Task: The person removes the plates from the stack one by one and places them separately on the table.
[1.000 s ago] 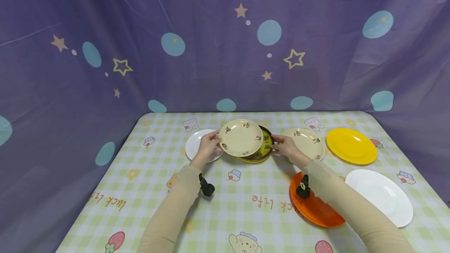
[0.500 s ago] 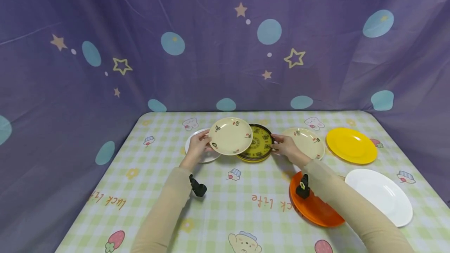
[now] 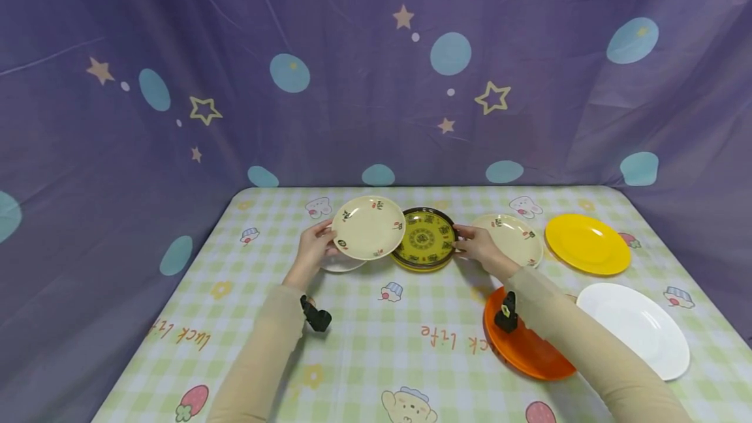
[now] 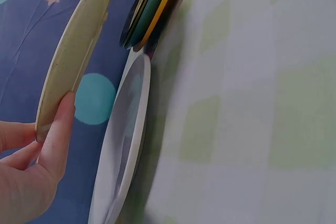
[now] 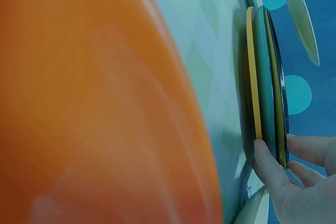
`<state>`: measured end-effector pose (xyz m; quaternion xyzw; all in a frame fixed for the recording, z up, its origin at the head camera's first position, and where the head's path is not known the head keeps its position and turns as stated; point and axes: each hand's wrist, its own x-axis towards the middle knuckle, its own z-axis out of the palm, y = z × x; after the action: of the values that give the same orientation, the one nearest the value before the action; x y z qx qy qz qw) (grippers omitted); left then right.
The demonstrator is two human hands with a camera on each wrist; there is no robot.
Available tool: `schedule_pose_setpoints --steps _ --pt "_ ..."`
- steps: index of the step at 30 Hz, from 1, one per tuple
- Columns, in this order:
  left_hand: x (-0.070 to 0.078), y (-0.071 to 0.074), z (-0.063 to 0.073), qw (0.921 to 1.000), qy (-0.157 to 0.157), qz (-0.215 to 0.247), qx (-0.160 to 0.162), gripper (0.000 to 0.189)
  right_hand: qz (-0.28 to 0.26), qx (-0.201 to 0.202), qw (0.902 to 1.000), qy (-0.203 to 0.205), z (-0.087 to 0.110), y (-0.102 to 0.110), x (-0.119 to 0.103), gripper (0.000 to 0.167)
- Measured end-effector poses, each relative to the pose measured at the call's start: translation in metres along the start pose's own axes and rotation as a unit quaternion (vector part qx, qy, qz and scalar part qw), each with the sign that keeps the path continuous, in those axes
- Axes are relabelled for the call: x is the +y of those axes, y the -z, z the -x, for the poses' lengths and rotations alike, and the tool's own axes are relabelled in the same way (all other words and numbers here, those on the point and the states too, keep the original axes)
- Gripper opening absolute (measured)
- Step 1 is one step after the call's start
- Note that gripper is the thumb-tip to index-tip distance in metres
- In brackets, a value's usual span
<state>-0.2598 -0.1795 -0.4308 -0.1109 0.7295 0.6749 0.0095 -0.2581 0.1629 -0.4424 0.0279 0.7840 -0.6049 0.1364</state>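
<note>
Up and to the left of the dark-rimmed plate stack (image 3: pixel 422 240), the flower-printed cream plate (image 3: pixel 369 227) is held clear of the bench (image 3: pixel 352 344), its right edge overlapping the stack's left side in the head view. The person's left hand (image 3: pixel 314 250) pinches its left edge, fingers and thumb closed to the plate's thickness. At the stack's right edge, the right hand (image 3: pixel 478 245) grips the rim, its fingers set only as wide as the pile. With one plate held from a single side, a firm pinch and a level tilt would serve best, while the right hand steadies the pile against sliding.

Left of the stack, a small white plate (image 3: pixel 343 265) lies partly hidden below the raised one. Right of the stack is a second cream plate (image 3: pixel 511 240), with a yellow plate (image 3: pixel 587 243) farther right; nearer the person, to the stack's right, lie an orange plate (image 3: pixel 529 348) and a large white plate (image 3: pixel 634 330).
</note>
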Motion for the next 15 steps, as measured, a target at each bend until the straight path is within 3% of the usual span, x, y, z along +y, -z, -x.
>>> schedule_pose_setpoints --steps 15 --pt "-0.002 0.028 0.001 0.9995 0.017 -0.005 0.027 0.048 -0.004 0.0 1.0 -0.004 -0.001 0.0 0.001 0.057"
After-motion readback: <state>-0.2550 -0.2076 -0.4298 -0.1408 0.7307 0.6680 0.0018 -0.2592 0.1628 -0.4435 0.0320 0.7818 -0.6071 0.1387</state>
